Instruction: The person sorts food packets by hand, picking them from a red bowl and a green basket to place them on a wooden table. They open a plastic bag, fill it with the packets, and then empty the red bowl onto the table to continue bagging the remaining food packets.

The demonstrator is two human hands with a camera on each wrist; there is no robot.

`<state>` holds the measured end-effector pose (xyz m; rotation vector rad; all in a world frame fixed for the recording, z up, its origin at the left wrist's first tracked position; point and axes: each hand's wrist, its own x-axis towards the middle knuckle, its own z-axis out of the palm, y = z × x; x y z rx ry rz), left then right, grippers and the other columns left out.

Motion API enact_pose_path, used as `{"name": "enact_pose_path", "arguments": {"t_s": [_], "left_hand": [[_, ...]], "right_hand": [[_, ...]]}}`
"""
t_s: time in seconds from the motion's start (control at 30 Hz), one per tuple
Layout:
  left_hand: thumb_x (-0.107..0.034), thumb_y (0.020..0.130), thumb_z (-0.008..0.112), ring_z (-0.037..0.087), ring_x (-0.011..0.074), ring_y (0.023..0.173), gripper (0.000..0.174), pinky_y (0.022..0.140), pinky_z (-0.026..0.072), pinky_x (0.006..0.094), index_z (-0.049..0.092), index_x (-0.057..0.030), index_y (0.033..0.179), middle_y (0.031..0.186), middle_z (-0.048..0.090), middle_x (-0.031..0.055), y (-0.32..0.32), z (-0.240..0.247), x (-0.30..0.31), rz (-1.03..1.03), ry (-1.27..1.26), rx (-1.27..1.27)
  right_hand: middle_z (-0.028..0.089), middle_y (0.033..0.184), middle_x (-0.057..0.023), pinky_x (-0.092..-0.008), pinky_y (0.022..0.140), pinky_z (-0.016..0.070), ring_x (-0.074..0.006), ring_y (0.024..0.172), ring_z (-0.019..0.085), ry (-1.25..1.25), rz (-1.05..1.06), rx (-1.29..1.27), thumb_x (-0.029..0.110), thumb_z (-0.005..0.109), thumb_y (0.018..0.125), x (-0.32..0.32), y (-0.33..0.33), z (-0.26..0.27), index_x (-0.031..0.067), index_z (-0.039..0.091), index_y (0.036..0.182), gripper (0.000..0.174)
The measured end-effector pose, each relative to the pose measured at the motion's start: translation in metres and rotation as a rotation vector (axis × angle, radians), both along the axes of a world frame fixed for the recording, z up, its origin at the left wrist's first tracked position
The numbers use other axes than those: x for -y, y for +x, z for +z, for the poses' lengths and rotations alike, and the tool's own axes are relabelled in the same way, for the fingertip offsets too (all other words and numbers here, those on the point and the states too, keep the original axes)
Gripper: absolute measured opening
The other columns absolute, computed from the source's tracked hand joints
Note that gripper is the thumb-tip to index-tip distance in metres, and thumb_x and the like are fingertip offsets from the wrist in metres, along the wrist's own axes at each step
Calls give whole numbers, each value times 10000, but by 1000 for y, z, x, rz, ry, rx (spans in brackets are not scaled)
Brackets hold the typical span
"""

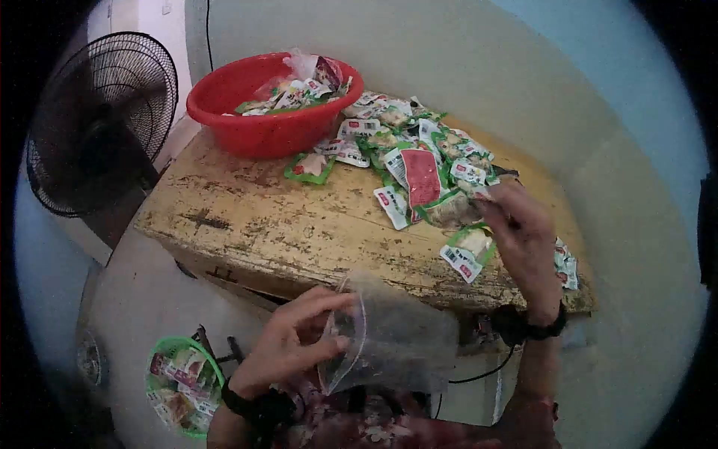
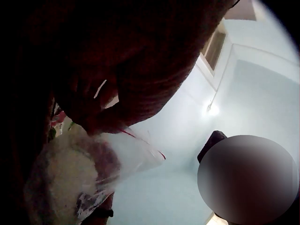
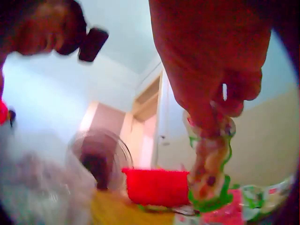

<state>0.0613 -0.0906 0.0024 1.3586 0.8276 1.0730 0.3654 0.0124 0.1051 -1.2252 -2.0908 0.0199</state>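
Note:
The left hand (image 1: 295, 337) holds a clear plastic zip bag (image 1: 407, 337) by its mouth, over the near edge of the table; the left wrist view shows that hand (image 2: 112, 103) dark above the bag (image 2: 70, 178). At the right of the pile, the right hand (image 1: 523, 232) pinches a small green-edged food packet (image 1: 456, 212) by its end. In the right wrist view the packet (image 3: 209, 168) hangs from the fingertips of that hand (image 3: 215, 70). A red packet (image 1: 422, 176) lies on the pile just left of it.
A worn yellow table (image 1: 247, 217) bears a heap of packets (image 1: 396, 112) and a red basin (image 1: 269, 135) with more packets. One packet (image 1: 470, 251) lies near the front edge. A green basket (image 1: 217, 367) with packets stands below left; a black fan (image 1: 105, 120) is at far left.

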Motion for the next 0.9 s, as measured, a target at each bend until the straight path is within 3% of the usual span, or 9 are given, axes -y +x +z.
{"name": "enact_pose_path", "arguments": {"t_s": [0.1,0.23,0.3,0.37,0.47,0.57,0.67,0.77,0.9], "left_hand": [[-47,866,745,503,106,934,543,815,440,262,582,-17,1383,1216,565,57,3,-1,-6,-67,135,-105],[1,869,730,504,94,953,605,826,423,221,529,-9,1439,1274,522,60,11,8,-3,-115,73,-52],[-16,860,737,516,121,1034,639,892,418,240,509,-10,1457,1281,518,69,16,7,-1,-112,90,14],[-58,840,753,501,169,1215,721,1035,388,302,458,-12,1497,1328,507,94,12,2,-3,-144,142,-14],[-68,825,755,462,174,1282,773,1084,365,326,420,-11,1519,1374,490,101,12,13,-3,-160,151,-95],[-58,830,758,470,180,1288,839,1080,390,338,341,-24,1557,1425,466,97,5,10,-6,-198,246,-210],[-33,829,764,492,188,1276,898,1067,422,344,273,-38,1581,1468,450,89,7,22,6,-212,-109,-81],[14,819,762,518,188,1251,935,1024,465,337,237,-48,1590,1513,421,83,17,31,5,-222,-8,-170],[70,793,746,571,130,1020,973,859,516,285,219,-55,1601,1540,399,75,14,20,-4,-265,-33,-80]], "right_hand": [[729,1010,-127,-325,791,561,-264,914,708,82,319,-336,47,708,864,15,-17,19,62,730,1064,202],[740,1062,-176,-332,780,590,-250,919,735,-36,892,-57,27,657,913,28,-40,61,-1,726,1072,176],[745,1040,-156,-339,682,596,-260,833,745,-85,968,96,69,673,894,33,-52,61,24,736,1070,192],[746,1028,-141,-338,621,586,-263,764,741,-34,936,255,106,688,867,38,-59,58,44,739,1067,216],[746,1009,-116,-326,573,566,-249,701,728,-32,852,448,142,716,807,44,-57,59,73,742,1057,260],[743,1017,-97,-307,552,542,-208,693,711,196,750,520,159,721,772,54,-54,63,83,739,1047,286],[730,1027,-65,-290,532,513,-173,677,681,365,687,458,171,718,748,58,-54,63,96,731,1028,290],[708,1022,-33,-284,514,485,-153,660,647,385,715,472,175,711,726,60,-56,58,105,718,1004,287],[672,970,-3,-297,500,467,-150,642,616,307,743,553,176,701,701,60,-53,58,114,696,974,280]]}}
